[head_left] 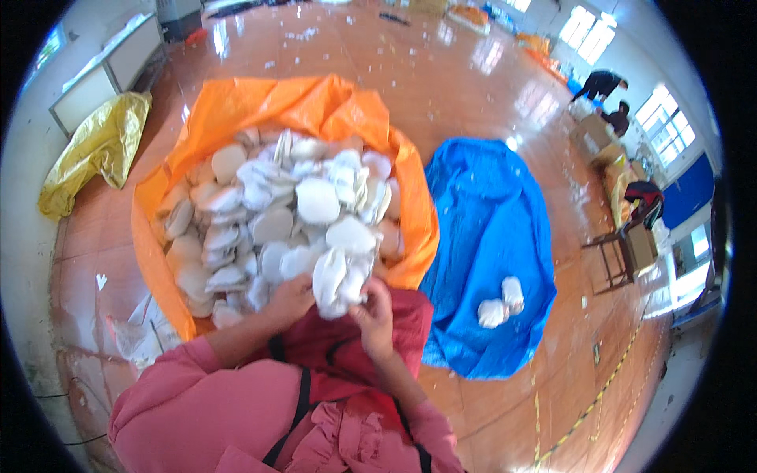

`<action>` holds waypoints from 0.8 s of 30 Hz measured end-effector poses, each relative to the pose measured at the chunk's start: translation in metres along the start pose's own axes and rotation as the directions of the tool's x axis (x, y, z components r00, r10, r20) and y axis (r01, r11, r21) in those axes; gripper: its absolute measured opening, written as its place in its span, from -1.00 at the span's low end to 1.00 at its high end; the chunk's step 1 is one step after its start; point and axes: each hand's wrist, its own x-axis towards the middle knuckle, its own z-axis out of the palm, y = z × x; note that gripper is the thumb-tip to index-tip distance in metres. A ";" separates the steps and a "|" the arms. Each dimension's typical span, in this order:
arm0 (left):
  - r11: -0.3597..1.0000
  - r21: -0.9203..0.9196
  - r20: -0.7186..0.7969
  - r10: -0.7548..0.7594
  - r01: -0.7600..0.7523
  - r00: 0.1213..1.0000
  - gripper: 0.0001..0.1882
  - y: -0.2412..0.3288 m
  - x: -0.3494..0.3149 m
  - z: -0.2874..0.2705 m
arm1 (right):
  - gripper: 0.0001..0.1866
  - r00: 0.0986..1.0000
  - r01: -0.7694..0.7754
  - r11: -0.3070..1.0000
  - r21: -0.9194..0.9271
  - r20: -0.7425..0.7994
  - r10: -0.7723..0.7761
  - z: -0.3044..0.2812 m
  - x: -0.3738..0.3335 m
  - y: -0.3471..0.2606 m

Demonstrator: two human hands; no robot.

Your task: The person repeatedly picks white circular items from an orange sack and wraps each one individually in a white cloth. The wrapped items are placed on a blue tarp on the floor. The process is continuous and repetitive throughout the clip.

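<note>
While the orange sack (pixel 150 217) stands open before us, packed with pale, round, flat pieces (pixel 318 200) in loose overlapping stacks, we hold a white bundle (pixel 341 280) of similar pieces over its near edge. Our right grip (pixel 375 315) pinches the bundle's right side between thumb and fingers; our left grip (pixel 293 303) grasps its left side, though those fingertips are hidden behind it. Just right of the orange sack spreads a blue sack (pixel 485 197), lying mostly flat with two small white bundles (pixel 503 303) on its near part; we cannot tell whether anything is inside it. Left of the orange sack, a crumpled yellow sack (pixel 102 154) leans by the wall, its contents out of sight. Our left forearm covers part of the orange sack's near rim, and its lower layers are buried. Well beyond it to the right, people and cardboard boxes (pixel 595 135) are too small to make out clearly.
</note>
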 end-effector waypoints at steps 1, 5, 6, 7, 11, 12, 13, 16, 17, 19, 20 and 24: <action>0.998 0.067 -0.012 -0.004 0.004 1.000 -0.67 0.026 -0.004 -0.007 | -0.39 0.998 -0.047 0.997 -0.057 0.025 0.049 -0.007 0.000 0.005; 0.996 -0.050 0.168 0.075 -0.067 0.983 -0.68 0.014 -0.003 -0.021 | -0.25 0.959 0.279 0.812 -0.512 0.188 -0.211 -0.011 0.005 -0.015; 0.993 -0.040 0.212 0.113 -0.107 0.971 -0.66 0.018 -0.007 -0.025 | -0.24 0.962 0.272 0.813 -0.514 0.173 -0.213 -0.010 0.004 -0.020; 0.989 -0.031 0.257 0.149 -0.146 0.955 -0.64 0.021 -0.010 -0.029 | -0.23 0.964 0.265 0.814 -0.517 0.156 -0.214 -0.010 0.005 -0.022; 0.914 0.089 0.280 0.359 -0.397 0.890 -0.52 0.043 -0.024 -0.041 | -0.03 0.972 0.177 0.950 -0.256 0.197 -0.127 -0.021 0.008 -0.001; 0.947 0.122 0.348 0.239 -0.297 0.907 -0.44 0.042 -0.023 -0.043 | 0.04 0.970 0.150 0.972 -0.180 0.215 -0.110 -0.018 0.006 0.001; 0.975 0.066 0.365 0.175 -0.212 0.914 -0.45 0.042 -0.024 -0.044 | 0.11 0.968 0.122 0.987 -0.103 0.233 -0.095 -0.015 0.005 0.002; 0.997 -0.064 0.398 0.064 -0.042 0.915 -0.45 0.040 -0.027 -0.048 | 0.25 0.952 0.025 0.996 -0.083 0.305 0.001 -0.003 -0.004 -0.015; 0.995 -0.084 0.388 0.083 -0.054 0.918 -0.46 0.030 -0.028 -0.047 | 0.25 0.950 0.005 0.997 -0.080 0.312 0.020 0.000 -0.006 -0.020; 0.987 -0.160 0.370 0.073 -0.014 0.926 -0.50 0.019 -0.031 -0.039 | 0.22 0.955 -0.051 0.997 -0.059 0.289 0.066 -0.002 -0.011 -0.015; 0.976 -0.216 0.359 0.044 0.037 0.932 -0.53 0.016 -0.034 -0.034 | 0.20 0.955 -0.109 0.993 -0.043 0.271 0.117 -0.002 -0.013 -0.016; 0.804 0.473 0.137 0.336 -0.360 0.932 -0.66 0.019 -0.032 -0.027 | 0.11 0.969 -0.191 0.982 0.003 0.159 0.188 -0.002 -0.021 -0.003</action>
